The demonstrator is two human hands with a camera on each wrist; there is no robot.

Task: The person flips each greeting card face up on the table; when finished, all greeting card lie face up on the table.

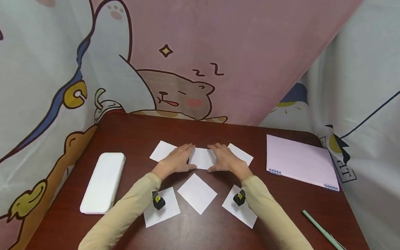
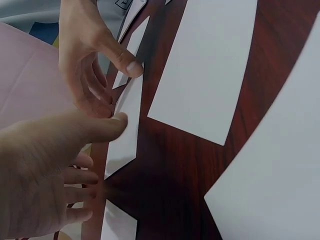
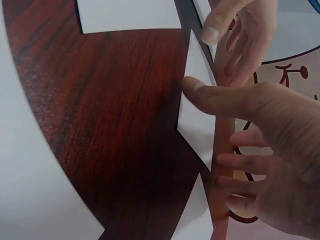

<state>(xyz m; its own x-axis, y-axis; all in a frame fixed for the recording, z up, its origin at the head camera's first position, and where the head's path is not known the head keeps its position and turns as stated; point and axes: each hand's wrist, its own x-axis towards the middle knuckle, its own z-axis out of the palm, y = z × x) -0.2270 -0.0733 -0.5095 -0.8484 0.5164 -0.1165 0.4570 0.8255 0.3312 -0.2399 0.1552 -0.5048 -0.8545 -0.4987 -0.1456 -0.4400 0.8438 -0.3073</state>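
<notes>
Several white paper squares lie in two rows on a dark red wooden table [image 1: 193, 239]. Both hands rest on the middle square of the far row [image 1: 203, 158]. My left hand [image 1: 179, 158] lies flat on its left edge, and my right hand [image 1: 225, 160] lies flat on its right edge. In the left wrist view the left hand [image 2: 50, 170] touches that square [image 2: 127, 120] with its thumb, opposite the right hand [image 2: 90, 55]. In the right wrist view the right hand [image 3: 260, 150] has its thumb on the square [image 3: 197, 120], with the left hand [image 3: 245, 35] beyond.
A closed white case [image 1: 103, 182] lies at the left. At the back right sits a pink spiral notebook [image 1: 301, 161], and a green pen [image 1: 324, 232] lies near the right front edge. Cartoon-print cloth hangs round the table.
</notes>
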